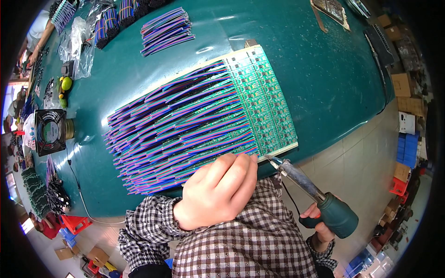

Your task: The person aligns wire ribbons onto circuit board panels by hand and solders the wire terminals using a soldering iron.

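Note:
A green circuit board panel [266, 99] lies tilted on the table, with rows of small parts showing at its right. Many flat ribbon wires [178, 123] in blue, pink, green and black fan left across it. My left hand [220, 187] is closed at the panel's near edge, its fingertips pinched together beside the nearest wires' right ends. What sits between them is hidden. My right hand [320, 227] grips the green handle of a soldering gun [340, 215]. Its metal tip points up-left, close to my left fingertips at the pale strip along the panel's near edge.
On the green table [320, 60], a loose wire bundle [167, 31] lies at the back, with tied bundles and plastic bags [79, 44] behind. A small black fan [50, 132] stands left. A dark tray [329, 11] lies far right. Cardboard boxes [401, 85] stand beyond the right edge.

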`<state>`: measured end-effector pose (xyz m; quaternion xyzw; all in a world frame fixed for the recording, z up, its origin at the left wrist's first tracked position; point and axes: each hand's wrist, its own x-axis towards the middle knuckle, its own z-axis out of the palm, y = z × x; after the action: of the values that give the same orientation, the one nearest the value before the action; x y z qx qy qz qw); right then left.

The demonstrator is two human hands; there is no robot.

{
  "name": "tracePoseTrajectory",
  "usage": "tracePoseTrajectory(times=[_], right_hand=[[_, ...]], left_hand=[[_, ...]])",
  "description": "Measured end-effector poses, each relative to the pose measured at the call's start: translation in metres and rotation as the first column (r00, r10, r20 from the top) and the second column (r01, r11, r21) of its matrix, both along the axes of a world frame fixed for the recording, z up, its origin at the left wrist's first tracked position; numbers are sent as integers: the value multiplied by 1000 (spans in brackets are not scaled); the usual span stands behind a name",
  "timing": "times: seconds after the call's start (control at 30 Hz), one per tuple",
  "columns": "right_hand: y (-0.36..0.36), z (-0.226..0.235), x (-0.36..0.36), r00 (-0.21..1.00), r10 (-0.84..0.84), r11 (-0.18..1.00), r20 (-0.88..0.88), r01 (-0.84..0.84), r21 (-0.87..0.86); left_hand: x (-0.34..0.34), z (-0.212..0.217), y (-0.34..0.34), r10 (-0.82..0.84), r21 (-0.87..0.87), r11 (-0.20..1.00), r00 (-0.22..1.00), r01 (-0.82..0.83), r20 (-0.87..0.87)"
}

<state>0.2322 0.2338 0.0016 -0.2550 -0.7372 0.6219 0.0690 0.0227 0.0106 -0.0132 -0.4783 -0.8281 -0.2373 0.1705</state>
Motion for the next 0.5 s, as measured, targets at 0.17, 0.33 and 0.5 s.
tracePoseTrajectory(times=[0.17,0.33,0.5], right_hand=[[-1,-2,3,1000,-18,1000,-8,18,0],[-8,-2,-2,996,-86,994,-33,84,-65],[2,-6,7,999,12,999,38,-14,44]], left_hand=[[3,-2,1,23,25,999,1000,-23,-1],[5,-2,1,20,15,1000,1000,-20,5],[4,-3,0,13,-13,1000,1000,-13,-22]])
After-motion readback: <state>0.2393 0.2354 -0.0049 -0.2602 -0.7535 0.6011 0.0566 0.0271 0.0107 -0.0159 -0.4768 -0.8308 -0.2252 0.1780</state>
